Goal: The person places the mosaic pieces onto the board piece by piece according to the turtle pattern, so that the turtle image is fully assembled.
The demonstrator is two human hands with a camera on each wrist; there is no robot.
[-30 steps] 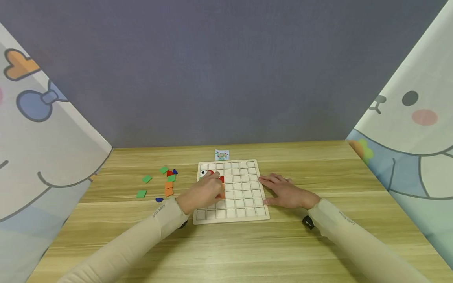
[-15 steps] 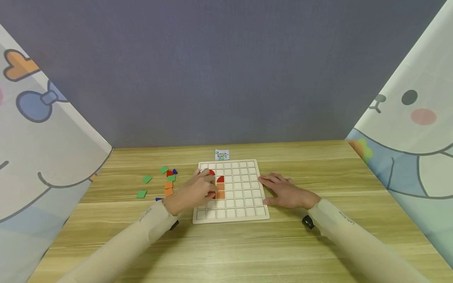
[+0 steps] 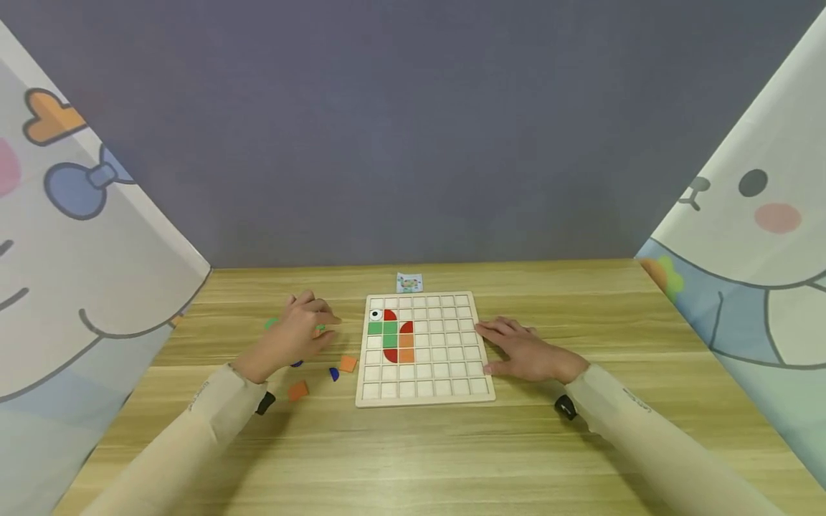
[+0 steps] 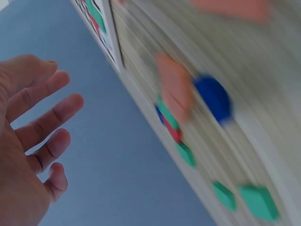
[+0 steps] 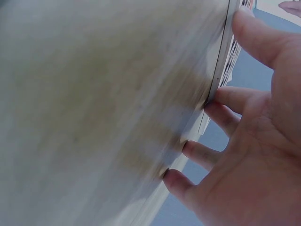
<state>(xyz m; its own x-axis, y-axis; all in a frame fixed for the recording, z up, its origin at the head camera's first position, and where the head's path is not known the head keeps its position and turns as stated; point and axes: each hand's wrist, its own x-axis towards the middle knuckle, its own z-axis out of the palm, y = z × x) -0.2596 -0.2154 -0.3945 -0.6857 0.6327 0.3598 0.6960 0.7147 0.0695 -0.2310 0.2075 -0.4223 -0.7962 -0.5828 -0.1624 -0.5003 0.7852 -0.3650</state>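
Observation:
My left hand (image 3: 287,333) hovers over the loose flat pieces left of the board. Its fingers are loosely bent, with nothing between them in the left wrist view. Green squares (image 4: 258,202), orange squares (image 4: 174,89) and a blue half-circle (image 4: 213,97) lie on the table near it. The wooden grid board (image 3: 445,383) carries a white eye piece (image 3: 376,314), green squares (image 3: 390,335), red quarter-circles (image 3: 390,355) and orange squares (image 3: 406,347) on its left side. My right hand (image 3: 525,352) touches the board's right edge with its thumb and fingertips.
Nearer me lie an orange square (image 3: 298,390), another orange square (image 3: 348,363) and a blue half-circle (image 3: 333,373). A small printed card (image 3: 409,282) lies behind the board. A dark panel (image 3: 413,143) rises at the table's back edge.
My left hand has moved left, off the board and over the loose pieces, uncovering the board's left side and the nearer loose pieces. The right hand has kept its place at the board's edge.

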